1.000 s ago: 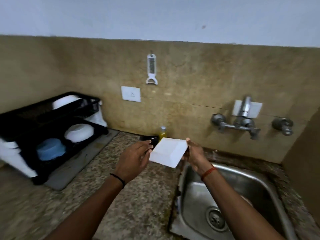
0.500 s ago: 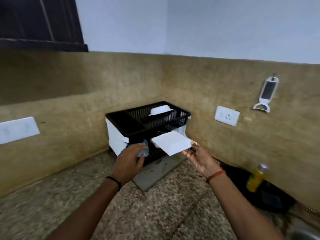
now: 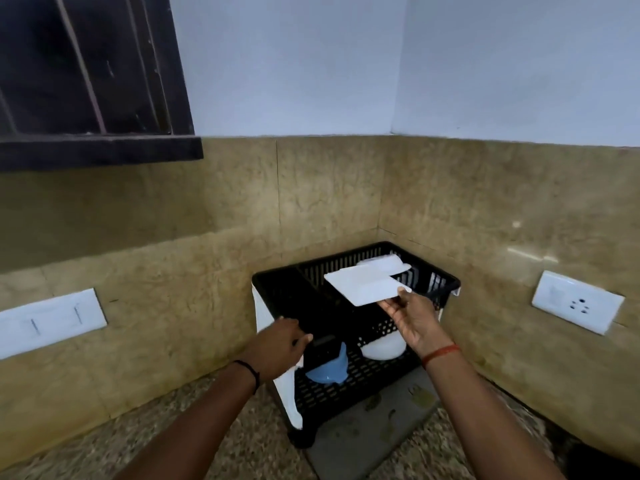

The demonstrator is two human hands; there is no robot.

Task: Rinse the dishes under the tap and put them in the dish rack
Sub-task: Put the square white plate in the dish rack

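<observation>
A black two-tier dish rack [image 3: 277, 289] with white legs stands in the counter corner. My right hand [image 3: 410, 320] pinches a white square plate [image 3: 363, 287] by its near corner and holds it flat above the rack's top tier. Another white dish [image 3: 384, 263] lies in the top tier behind it. On the lower tier sit a blue bowl [image 3: 329, 370] and a white bowl [image 3: 382, 348], both upside down. My left hand [image 3: 277, 348] rests against the rack's front left corner, fingers loosely bent. The sink and tap are out of view.
A grey drip mat [image 3: 367, 434] lies under the rack on the speckled stone counter [image 3: 86, 452]. Tan tiled walls meet behind the rack. White switch plates [image 3: 576, 301] are on both walls. A dark barred window [image 3: 86, 74] is at the upper left.
I have turned left from the sink to the rack. My right hand has carried the white plate up over the top tier. My left hand let go of it and moved to the rack's corner.
</observation>
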